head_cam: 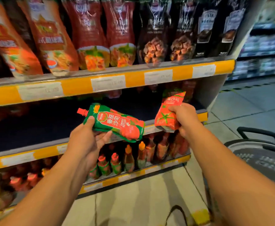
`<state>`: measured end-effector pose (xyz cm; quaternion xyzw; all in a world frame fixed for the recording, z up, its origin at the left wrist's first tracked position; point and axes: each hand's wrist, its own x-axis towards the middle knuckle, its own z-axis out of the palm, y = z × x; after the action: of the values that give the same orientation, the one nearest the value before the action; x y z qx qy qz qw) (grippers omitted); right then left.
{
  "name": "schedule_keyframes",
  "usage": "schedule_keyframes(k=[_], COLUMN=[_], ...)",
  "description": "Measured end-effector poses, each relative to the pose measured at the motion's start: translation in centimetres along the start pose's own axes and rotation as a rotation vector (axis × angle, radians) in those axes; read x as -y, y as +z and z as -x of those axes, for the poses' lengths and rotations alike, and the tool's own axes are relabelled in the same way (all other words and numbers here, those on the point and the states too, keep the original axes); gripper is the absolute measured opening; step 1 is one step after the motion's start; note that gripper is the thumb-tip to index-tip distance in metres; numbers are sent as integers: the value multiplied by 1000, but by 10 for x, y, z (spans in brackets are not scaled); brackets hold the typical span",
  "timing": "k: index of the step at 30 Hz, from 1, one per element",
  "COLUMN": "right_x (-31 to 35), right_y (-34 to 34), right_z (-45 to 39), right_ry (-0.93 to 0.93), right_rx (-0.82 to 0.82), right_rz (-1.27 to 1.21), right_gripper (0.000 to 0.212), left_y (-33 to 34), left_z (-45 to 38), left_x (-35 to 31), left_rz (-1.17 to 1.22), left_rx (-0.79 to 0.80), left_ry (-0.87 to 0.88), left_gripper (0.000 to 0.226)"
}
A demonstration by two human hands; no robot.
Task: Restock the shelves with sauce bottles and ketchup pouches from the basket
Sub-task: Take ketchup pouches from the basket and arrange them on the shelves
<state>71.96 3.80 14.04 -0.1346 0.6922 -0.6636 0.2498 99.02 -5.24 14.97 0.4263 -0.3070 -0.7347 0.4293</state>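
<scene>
My left hand [88, 140] grips a green-and-red ketchup pouch [115, 122] from below, thumb on its face, red spout pointing left; I read "TOMATO KETCHUP" under large Chinese characters. It hangs before the dark middle shelf [40, 126]. To its right, my right hand [184, 119] clutches a red pouch [168, 111] bearing a tomato drawing, upright near the shelf's end. The basket [260, 154] sits far right.

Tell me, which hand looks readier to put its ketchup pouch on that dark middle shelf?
Probably the right hand: its red pouch is upright, already at the middle shelf opening. The left hand holds the green pouch sideways, lower down.
</scene>
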Motion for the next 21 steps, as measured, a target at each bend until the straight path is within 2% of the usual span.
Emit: schedule_keyframes(k=[8,12,14,18,21], right_x=[-10,-5,-3,-1,-6], right_y=[-5,-16,-19,-21,-26], right_z=[-56,-74,-82,-90,-95], right_ry=[-147,-203,-231,-264,-329], right_rx=[-108,-189,-226,-227,-223], right_rz=[-25,-49,-43,-37,66], right_gripper=[22,27,29,34,36], left_y=[45,49,48,40,33], left_z=[-69,-88,-96,-119,-131], left_x=[11,12,13,16,15], left_rz=[56,42,46,-6,-31], left_rx=[75,62,60,87,114], left_ry=[39,126,146,186,222], left_gripper=[38,17,16,35,49])
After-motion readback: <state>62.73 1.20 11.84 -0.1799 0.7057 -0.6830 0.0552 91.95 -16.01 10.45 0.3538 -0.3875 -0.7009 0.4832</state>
